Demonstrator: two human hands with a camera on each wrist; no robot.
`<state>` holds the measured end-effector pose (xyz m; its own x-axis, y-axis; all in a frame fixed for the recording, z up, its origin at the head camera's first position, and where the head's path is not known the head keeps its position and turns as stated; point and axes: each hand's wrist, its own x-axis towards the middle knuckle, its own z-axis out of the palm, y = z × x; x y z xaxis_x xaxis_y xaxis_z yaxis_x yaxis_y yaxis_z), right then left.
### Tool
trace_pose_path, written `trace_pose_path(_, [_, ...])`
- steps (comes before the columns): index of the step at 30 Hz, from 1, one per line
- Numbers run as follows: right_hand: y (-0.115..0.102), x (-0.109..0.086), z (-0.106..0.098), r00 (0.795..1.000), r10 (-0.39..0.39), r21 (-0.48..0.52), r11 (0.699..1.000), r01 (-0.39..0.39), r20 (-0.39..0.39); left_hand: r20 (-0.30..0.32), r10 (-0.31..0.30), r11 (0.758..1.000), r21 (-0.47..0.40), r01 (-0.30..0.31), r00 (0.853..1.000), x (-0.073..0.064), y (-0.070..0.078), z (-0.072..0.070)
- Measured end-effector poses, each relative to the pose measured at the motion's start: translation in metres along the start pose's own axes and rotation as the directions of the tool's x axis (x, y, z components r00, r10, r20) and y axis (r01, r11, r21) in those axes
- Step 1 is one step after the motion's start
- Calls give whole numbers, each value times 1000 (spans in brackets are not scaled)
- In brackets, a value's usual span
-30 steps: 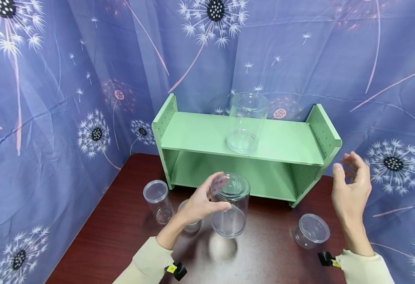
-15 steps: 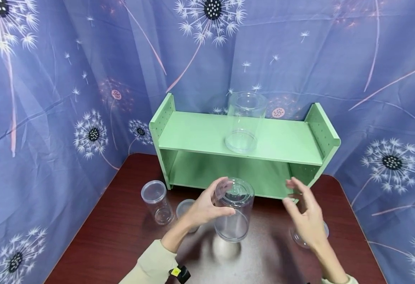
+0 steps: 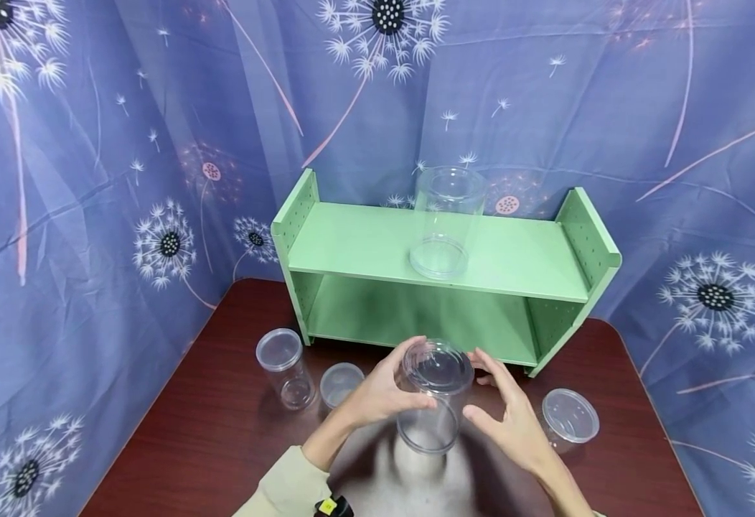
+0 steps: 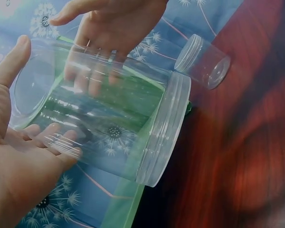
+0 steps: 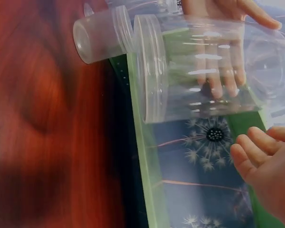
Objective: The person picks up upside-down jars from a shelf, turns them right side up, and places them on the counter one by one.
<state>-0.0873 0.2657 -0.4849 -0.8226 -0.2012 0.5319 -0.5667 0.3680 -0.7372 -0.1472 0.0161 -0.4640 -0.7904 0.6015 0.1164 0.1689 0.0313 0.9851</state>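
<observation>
My left hand (image 3: 387, 391) grips a large clear plastic jar (image 3: 435, 424) from its left side, thumb in front and fingers behind. The jar hangs above the table, bottom up, with its ridged lid (image 4: 166, 130) at the lower end. My right hand (image 3: 513, 427) is close to the jar's right side, thumb and fingers spread. In the right wrist view a small gap shows between the right hand's fingers (image 5: 256, 147) and the jar wall. Nothing is visible inside the jar.
A two-tier green shelf (image 3: 364, 237) stands at the back, with a tall clear jar (image 3: 445, 222) on top. On the dark red table (image 3: 177, 445) are a slim lidded jar (image 3: 287, 370) and a short jar (image 3: 341, 385) at left, and another short jar (image 3: 570, 416) at right.
My right hand has swung in from the far right to the held jar's right side. My left hand has brought the jar slightly right and nearer to me.
</observation>
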Motion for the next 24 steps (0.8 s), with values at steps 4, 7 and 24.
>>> trace_pose_path(4, [-3, -5, 6, 996, 92, -68, 994, -91, 18, 14, 17, 1000, 9, -17, 1000, 0, -3, 4])
trace_pose_path(7, [-3, -8, 10, 988, 149, -104, 984, -145, 27, 32, 36, 999, -8, -35, 999, 1, -5, 6])
trace_pose_path(24, [2, -11, 20, 981, 189, 99, 976, -193, 51, 74, 48, 999, 0, -48, 996, -2, -13, 14])
